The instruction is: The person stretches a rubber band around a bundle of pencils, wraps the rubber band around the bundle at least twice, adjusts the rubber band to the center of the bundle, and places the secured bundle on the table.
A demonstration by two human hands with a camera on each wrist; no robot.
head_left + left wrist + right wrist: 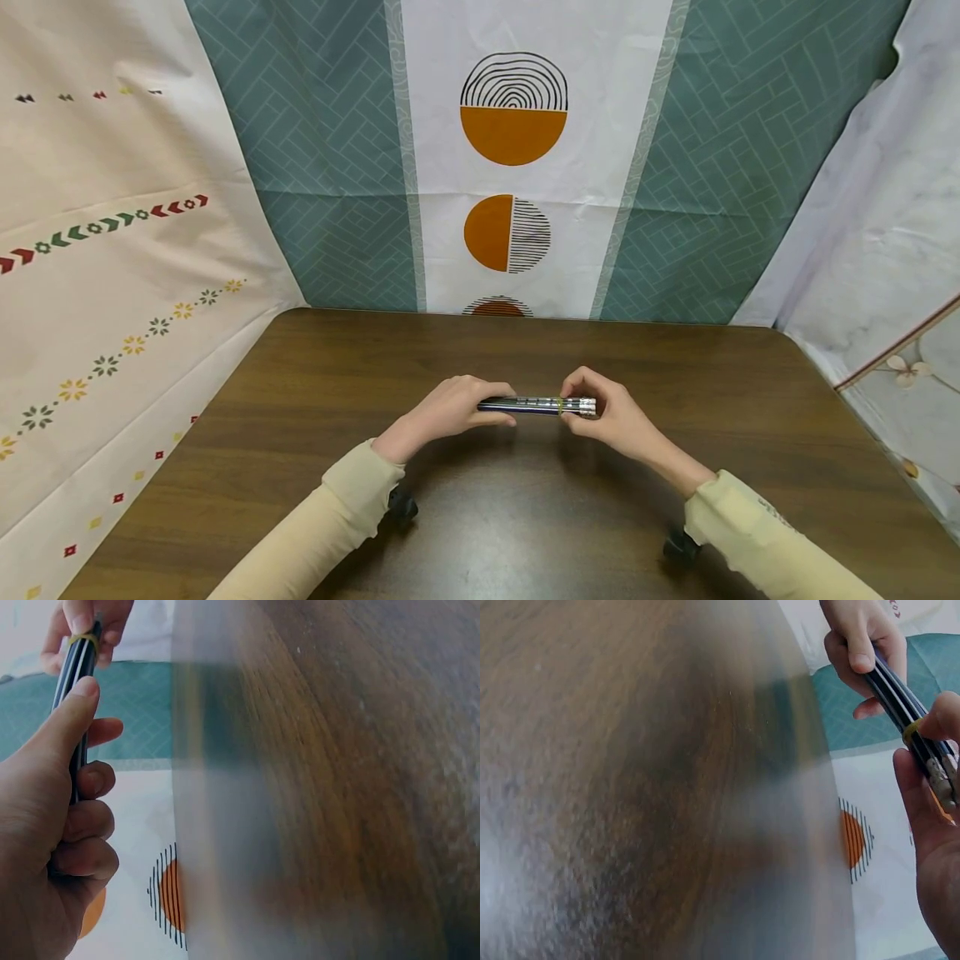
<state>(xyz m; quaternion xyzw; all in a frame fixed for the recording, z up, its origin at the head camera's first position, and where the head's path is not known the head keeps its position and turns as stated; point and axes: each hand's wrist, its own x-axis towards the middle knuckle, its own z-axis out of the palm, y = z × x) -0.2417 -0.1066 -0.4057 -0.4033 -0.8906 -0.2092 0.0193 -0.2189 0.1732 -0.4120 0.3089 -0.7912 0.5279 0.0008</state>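
Note:
A bundle of dark, striped pencils [534,405] with silvery ends is held level above the table. My left hand [456,407] grips its left part, fingers curled round it and thumb along it in the left wrist view. Round the bundle near the silvery ends sits a yellow rubber band [910,732]. My right hand [617,421] pinches the bundle at the band between thumb and fingertips. The silvery ends [940,780] point into the right palm. The pencils' other ends are hidden in my left hand.
Beneath both hands lies a brown wooden table [480,517]. A patterned teal and white curtain [337,167] hangs behind its far edge, with light cloths at left and right. Black wrist-worn pieces [402,505] show below the sleeves.

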